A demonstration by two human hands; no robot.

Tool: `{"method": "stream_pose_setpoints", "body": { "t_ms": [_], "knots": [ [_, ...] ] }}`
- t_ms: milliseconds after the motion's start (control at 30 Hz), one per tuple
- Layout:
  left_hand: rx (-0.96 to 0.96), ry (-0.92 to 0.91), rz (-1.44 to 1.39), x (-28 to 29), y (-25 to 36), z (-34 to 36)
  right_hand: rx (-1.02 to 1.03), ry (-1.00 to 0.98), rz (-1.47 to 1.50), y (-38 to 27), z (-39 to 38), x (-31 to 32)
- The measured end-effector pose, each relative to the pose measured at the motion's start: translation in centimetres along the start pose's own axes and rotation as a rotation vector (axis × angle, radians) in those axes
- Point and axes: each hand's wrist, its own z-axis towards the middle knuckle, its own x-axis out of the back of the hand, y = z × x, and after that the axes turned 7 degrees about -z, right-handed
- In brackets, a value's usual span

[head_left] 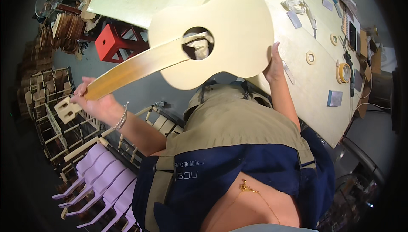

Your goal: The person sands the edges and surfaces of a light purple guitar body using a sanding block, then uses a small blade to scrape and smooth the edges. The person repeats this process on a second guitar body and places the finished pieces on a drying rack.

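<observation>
An unfinished, cream-coloured guitar (242, 28) is held up in front of me, its top facing me and its neck (131, 70) pointing to the lower left. My left hand (95, 102) is wrapped round the neck close to the slotted headstock (67, 109). At the other end, my right hand (274, 67) grips the edge of the body, thumb on the near side and its other fingers mostly hidden behind. Through the round soundhole, a crumpled pale piece (199, 47) shows inside. No strings are on the guitar.
A pale worktable (297, 49) lies beyond and to the right, with tape rolls (343, 73), a small block (334, 98) and a knife (313, 23). Left are a red stool (112, 42), a rack (51, 117), stacked wooden parts (68, 27) and lilac guitar necks (104, 181).
</observation>
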Motion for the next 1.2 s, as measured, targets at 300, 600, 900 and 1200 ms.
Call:
{"method": "stream_pose_setpoints", "body": {
  "t_ms": [300,600,900,1200],
  "knots": [
    [-0.020,0.090,0.097,-4.5,-8.2,-1.2,0.070,0.081,0.165,0.7,1.5,1.0],
    [0.168,-0.044,0.537,-3.8,-15.5,-4.8,0.101,0.166,0.131,2.4,1.6,-2.1],
    [0.296,0.005,0.348,-1.1,-16.8,-2.7,0.213,0.190,0.132,1.9,2.3,-2.6],
    [0.391,0.122,0.268,2.3,-16.9,2.1,0.250,0.203,0.138,0.1,1.5,-4.4]
  ]
}}
